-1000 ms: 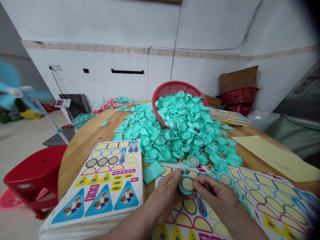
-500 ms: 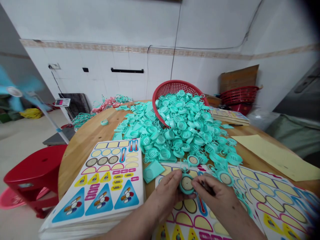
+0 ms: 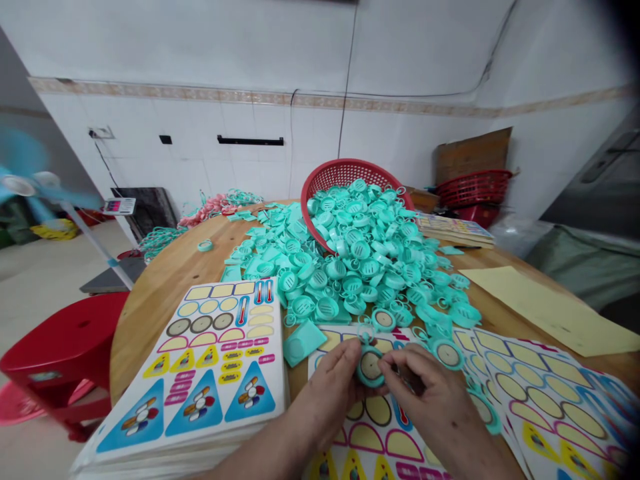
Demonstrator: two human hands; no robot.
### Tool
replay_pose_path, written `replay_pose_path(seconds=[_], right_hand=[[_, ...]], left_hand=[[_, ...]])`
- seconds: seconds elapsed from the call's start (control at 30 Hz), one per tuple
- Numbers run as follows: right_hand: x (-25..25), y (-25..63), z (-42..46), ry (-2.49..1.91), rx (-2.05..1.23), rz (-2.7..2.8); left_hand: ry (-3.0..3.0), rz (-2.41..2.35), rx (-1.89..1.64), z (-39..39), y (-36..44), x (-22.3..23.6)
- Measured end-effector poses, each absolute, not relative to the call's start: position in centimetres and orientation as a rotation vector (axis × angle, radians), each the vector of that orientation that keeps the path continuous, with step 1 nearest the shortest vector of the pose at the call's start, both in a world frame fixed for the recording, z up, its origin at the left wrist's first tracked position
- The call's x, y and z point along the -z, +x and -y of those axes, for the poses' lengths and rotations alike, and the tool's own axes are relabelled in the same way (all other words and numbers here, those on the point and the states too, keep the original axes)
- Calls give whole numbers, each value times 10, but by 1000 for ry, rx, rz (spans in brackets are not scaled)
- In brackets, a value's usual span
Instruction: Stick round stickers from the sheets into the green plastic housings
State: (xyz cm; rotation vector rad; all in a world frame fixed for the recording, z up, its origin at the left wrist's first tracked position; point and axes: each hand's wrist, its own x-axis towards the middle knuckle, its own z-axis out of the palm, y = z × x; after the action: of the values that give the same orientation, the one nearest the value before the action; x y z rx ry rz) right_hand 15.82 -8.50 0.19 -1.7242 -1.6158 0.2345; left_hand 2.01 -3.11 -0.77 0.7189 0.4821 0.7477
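Observation:
A teal plastic toy pocket watch [image 3: 371, 383] with a round, beige clock-dial sticker [image 3: 371, 365] on its face is held by my left hand [image 3: 327, 377], the thumb along its left edge. My right hand [image 3: 433, 393] is closed in a pinch, its fingertips touching the dial's right side. Something dark shows between the right fingers, too unclear to name. Beneath both hands lies a sticker sheet [image 3: 367, 437], partly hidden. Near them are toy watches with dials, one behind [image 3: 384, 321] and one to the right [image 3: 448, 355].
A heap of teal plastic parts [image 3: 320, 283] spills from a tipped red basket [image 3: 320, 180]. A thick stack of sticker sheets [image 3: 200, 373] stands left; more sheets [image 3: 545, 387] lie right, below yellow paper [image 3: 545, 307]. A red stool [image 3: 65, 340] and a fan [image 3: 30, 183] stand beside the table.
The view has shifted slightly, so most things sit a little further left. My right fingers have moved slightly at the dial's edge; my left hand keeps its hold on the toy watch.

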Motion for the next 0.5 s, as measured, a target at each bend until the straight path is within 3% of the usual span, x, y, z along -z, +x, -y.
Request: replay_pose_path(seconds=[0.5], right_hand=[[6, 156, 88, -1694, -46, 1773]], left_hand=[[736, -502, -771, 32, 20, 10]])
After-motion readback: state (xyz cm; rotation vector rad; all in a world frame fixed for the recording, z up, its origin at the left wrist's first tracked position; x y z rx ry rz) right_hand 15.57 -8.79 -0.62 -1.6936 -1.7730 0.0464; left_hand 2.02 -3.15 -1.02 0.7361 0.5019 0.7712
